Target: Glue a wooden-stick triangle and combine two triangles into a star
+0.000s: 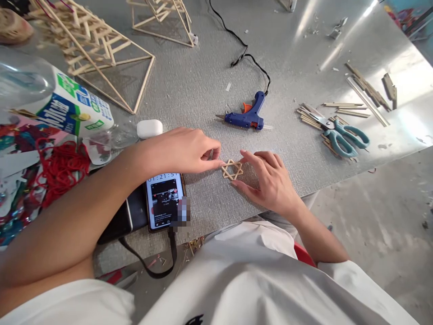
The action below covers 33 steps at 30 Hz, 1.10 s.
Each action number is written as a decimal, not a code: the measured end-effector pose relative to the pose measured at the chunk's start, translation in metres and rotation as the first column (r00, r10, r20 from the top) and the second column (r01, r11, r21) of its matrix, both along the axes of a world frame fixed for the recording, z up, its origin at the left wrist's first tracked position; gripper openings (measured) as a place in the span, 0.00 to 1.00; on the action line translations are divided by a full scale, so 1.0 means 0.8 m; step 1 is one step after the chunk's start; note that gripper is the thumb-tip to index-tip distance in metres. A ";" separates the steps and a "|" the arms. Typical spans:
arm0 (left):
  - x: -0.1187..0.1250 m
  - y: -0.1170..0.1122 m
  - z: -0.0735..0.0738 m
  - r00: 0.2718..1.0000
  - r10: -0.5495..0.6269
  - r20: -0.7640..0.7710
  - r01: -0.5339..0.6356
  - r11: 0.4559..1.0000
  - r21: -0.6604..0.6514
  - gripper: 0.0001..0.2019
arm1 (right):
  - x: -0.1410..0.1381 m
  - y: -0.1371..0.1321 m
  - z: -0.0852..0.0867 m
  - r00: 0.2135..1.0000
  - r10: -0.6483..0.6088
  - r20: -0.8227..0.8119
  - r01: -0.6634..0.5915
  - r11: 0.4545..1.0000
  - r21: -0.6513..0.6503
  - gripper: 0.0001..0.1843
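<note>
A small six-pointed star of thin wooden sticks (232,170) lies at the table's near edge, between my two hands. From the left, my left hand (192,150) pinches the star's left corner with thumb and forefinger; its other fingers are curled in. On the other side, my right hand (269,180) has thumb and forefinger at the star's lower and upper right points, gripping it across. Behind the star rests a blue glue gun (244,118) with an orange trigger, its nozzle toward the left.
Teal-handled scissors (341,135) lie on cut sticks at right. A phone (165,203) on a cable sits under my left forearm. A plastic bottle (77,104), red yarn (59,167), a white earbud case (149,128) and a stick tower (101,49) stand at left. A black cord (230,30) runs backward.
</note>
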<state>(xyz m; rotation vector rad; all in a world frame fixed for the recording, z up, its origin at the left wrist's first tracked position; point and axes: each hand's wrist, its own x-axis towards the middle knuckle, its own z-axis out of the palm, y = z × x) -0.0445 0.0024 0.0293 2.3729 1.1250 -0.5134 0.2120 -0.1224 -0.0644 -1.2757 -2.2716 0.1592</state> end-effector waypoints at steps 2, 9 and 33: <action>0.000 0.000 0.000 1.000 0.005 -0.003 -0.005 1.000 -0.004 0.21 | -0.001 -0.001 0.000 1.000 0.004 -0.009 -0.004 1.000 0.027 0.44; 0.001 0.000 0.000 1.000 0.003 -0.014 -0.004 1.000 -0.018 0.20 | -0.001 0.000 -0.001 1.000 0.011 -0.018 -0.011 1.000 -0.010 0.45; -0.002 -0.003 0.004 1.000 -0.026 -0.015 0.027 0.999 0.036 0.11 | -0.001 -0.002 0.003 1.000 0.005 -0.015 -0.003 0.995 0.103 0.39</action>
